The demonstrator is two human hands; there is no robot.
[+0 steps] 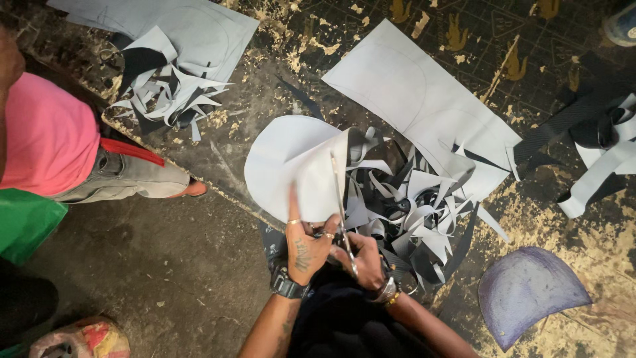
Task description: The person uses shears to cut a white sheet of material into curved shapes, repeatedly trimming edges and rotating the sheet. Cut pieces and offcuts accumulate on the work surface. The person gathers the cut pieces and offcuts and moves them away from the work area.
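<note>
My left hand [303,242] grips the near edge of a pale grey sheet [291,166] cut to a rounded shape, index finger stretched along it. My right hand [366,260] holds scissors [342,215] whose long blades run up along the sheet's right edge. Both wrists carry bands, a dark watch on the left. Just right of the blades lies a heap of curled grey and black offcut strips [414,212].
A large grey sheet with drawn curves [424,99] lies beyond the heap. A purple curved template [527,292] rests at the right. More offcuts [169,86] and sheets lie at top left. A person in pink [46,139] sits at the left.
</note>
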